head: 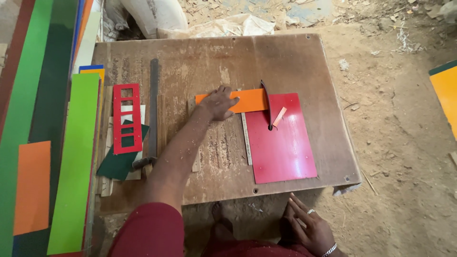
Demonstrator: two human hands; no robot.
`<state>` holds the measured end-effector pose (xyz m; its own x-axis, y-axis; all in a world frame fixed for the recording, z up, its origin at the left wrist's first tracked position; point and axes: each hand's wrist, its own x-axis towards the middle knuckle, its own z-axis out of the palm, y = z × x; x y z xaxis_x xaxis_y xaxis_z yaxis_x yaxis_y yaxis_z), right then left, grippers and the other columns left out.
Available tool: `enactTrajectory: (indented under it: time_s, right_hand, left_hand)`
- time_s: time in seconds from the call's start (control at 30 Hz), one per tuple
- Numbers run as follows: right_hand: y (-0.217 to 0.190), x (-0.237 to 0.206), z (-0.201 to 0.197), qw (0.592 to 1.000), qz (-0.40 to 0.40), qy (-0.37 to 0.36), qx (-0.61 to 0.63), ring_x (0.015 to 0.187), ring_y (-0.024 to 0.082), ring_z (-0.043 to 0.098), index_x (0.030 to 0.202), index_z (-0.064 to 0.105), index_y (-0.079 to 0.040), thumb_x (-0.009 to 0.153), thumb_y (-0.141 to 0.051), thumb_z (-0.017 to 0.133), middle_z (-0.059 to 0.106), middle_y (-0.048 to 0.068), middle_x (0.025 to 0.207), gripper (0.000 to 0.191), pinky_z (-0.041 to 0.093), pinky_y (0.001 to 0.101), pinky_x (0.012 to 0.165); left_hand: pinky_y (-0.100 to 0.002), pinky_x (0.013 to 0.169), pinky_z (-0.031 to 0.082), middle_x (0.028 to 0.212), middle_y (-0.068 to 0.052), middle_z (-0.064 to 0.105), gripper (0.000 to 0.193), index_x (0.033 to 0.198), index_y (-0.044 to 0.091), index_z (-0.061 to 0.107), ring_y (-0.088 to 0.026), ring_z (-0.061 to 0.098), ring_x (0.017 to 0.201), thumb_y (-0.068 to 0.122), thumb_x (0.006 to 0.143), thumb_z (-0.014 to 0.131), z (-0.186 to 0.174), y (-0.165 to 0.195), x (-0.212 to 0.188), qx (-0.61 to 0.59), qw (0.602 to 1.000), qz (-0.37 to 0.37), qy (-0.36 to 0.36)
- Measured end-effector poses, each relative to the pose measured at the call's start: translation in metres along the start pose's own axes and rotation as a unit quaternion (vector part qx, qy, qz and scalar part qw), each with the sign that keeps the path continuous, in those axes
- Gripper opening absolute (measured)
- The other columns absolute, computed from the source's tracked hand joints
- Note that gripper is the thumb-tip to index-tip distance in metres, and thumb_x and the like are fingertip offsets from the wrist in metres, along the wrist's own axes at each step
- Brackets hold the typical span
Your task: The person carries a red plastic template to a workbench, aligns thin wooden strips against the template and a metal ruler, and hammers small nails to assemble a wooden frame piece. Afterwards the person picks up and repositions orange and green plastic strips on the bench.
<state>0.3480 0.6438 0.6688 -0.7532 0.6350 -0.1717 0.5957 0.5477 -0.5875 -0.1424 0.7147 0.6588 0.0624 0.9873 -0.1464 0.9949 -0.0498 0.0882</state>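
Observation:
My left hand (218, 103) presses flat on an orange strip (250, 101) that lies across the wooden saw table (190, 57), its right end against the upright saw blade (266, 102). A small orange offcut (279, 116) rests on the red plate (283, 143) around the blade. A metal ruler (246, 138) runs along the plate's left edge. My right hand (309, 227), with a ring and a bracelet, hangs low in front of the table, fingers spread, holding nothing.
A red cut-out frame (127, 119), a dark green sheet (119, 162) and a long metal bar (153, 109) lie at the table's left. Green (76, 162) and orange (32, 185) panels are stacked further left. Sacks (157, 14) sit behind; sandy ground (404, 143) and an orange panel (446, 95) lie right.

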Motion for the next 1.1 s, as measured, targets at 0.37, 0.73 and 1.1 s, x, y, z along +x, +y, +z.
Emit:
enactTrajectory:
  time_s: [0.37,0.73,1.1]
  right_hand:
    - [0.085,-0.012,0.041,0.998,-0.009,0.024,0.065,0.076,0.014,0.074,0.136,0.061,-0.016,0.081,-0.014,0.073,0.062,0.003,0.145,0.057,0.057,0.0318,0.052]
    - [0.112,0.099,0.095,0.941,-0.288,0.064,0.166,0.075,0.014,0.075,0.134,0.062,-0.009,0.083,-0.016,0.072,0.064,0.011,0.140,0.053,0.055,0.0297,0.057]
    - [0.104,0.098,0.078,0.953,-0.281,0.060,0.097,0.079,0.014,0.072,0.130,0.066,-0.007,0.087,-0.019,0.072,0.067,0.013,0.138,0.045,0.056,0.0276,0.070]
  left_hand:
    - [-0.055,0.087,0.048,0.116,-0.018,0.058,0.059,0.118,0.010,0.073,-0.038,0.055,0.111,0.036,0.066,0.082,-0.028,0.024,-0.113,-0.097,0.917,-0.223,0.315]
    - [-0.059,0.085,0.047,0.117,-0.019,0.055,0.052,0.122,0.007,0.069,-0.041,0.052,0.114,0.034,0.078,0.081,0.001,-0.033,-0.404,0.040,0.695,-0.604,0.388]
    - [-0.057,0.107,0.046,0.138,-0.021,0.058,0.027,0.112,0.011,0.074,-0.040,0.051,0.130,0.030,0.093,0.078,0.077,-0.057,-0.478,0.024,0.720,-0.600,0.348]
